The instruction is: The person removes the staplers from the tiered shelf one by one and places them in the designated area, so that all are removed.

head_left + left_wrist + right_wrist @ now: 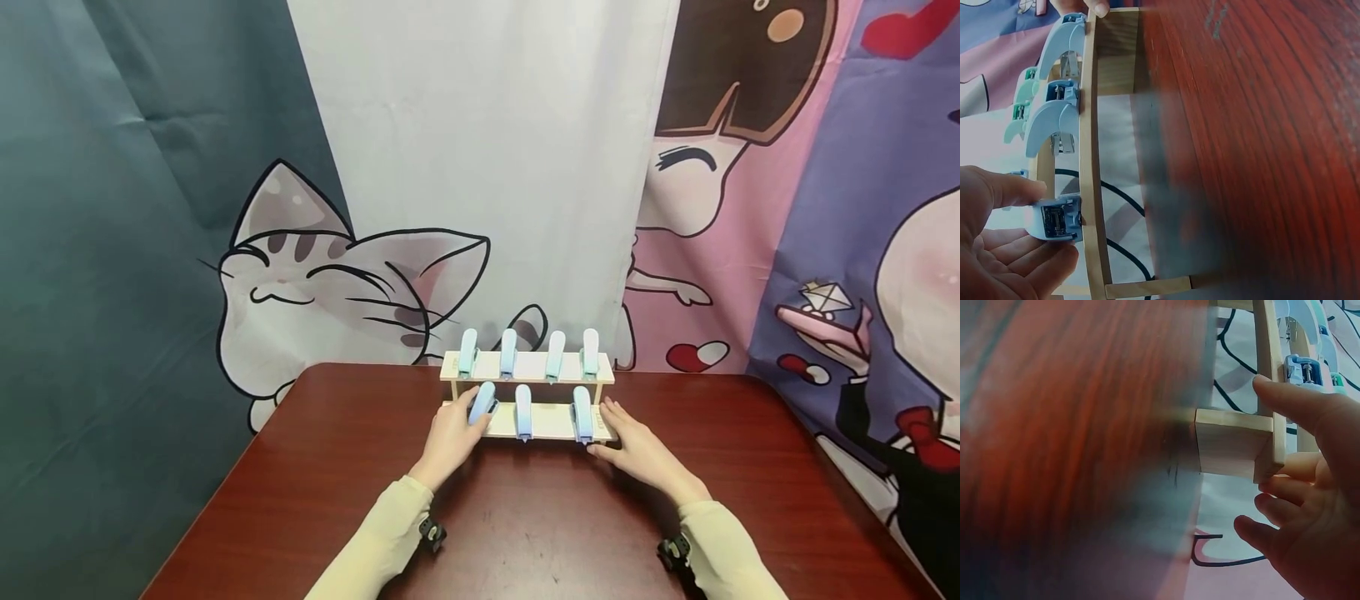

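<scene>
A two-tier wooden rack [557, 410] stands on the table, holding small staplers in blue and mint. My left hand [447, 437] pinches the light blue stapler [482, 402] at the left end of the lower shelf. In the left wrist view, the thumb and fingers lie on either side of this stapler [1055, 219], whose end sits against the shelf edge. My right hand [637, 446] holds the rack's right end, thumb at the front edge. Close to its thumb is a blue stapler [582, 414]; another blue stapler [523, 412] stands mid-shelf.
Several staplers line the upper shelf [531, 367], including a mint one [555, 357]. Reddish-brown table [517, 517] surface extends in front of the rack and to both sides. A printed cartoon curtain [480, 125] hangs right behind the table's back edge.
</scene>
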Motion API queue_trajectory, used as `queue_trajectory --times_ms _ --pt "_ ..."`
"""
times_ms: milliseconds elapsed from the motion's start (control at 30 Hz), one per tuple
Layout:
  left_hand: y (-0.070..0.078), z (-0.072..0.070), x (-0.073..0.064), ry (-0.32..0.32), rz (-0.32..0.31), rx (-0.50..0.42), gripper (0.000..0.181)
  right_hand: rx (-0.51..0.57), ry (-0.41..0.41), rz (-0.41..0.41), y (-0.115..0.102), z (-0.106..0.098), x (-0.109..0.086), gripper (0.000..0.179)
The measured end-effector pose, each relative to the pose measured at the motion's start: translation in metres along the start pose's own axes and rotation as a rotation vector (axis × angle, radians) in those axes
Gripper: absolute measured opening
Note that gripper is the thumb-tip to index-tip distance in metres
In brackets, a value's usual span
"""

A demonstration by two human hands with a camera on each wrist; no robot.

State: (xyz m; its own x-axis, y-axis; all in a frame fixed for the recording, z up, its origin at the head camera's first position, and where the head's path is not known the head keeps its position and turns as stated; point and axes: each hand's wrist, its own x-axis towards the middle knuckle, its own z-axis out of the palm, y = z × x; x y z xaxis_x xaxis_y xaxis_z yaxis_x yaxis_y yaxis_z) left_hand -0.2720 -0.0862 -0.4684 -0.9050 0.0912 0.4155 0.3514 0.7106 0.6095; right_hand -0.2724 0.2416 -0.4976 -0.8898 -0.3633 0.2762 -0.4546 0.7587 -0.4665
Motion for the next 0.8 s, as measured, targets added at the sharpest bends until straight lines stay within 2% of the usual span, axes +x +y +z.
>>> queue_trajectory --times_ms 233,400,600,800 --pt "-0.005 -0.002 0.0 0.005 0.015 0.019 0.042 -0.035 -0.023 0.003 -0.002 -0.002 0.003 0.081" --pt "-0.01 -0.008 -0.005 0.029 0.027 0.034 0.042 -0.035 -0.028 0.002 -0.002 -0.005 0.003 0.079" --pt "-0.018 -0.022 -0.01 0.063 0.017 0.041 0.043 -0.04 0.002 -0.033 0.001 -0.01 0.003 0.075" --pt "-0.029 -0.044 -0.015 0.103 -0.018 0.05 0.045 -0.032 -0.004 -0.036 0.001 -0.011 0.006 0.074"
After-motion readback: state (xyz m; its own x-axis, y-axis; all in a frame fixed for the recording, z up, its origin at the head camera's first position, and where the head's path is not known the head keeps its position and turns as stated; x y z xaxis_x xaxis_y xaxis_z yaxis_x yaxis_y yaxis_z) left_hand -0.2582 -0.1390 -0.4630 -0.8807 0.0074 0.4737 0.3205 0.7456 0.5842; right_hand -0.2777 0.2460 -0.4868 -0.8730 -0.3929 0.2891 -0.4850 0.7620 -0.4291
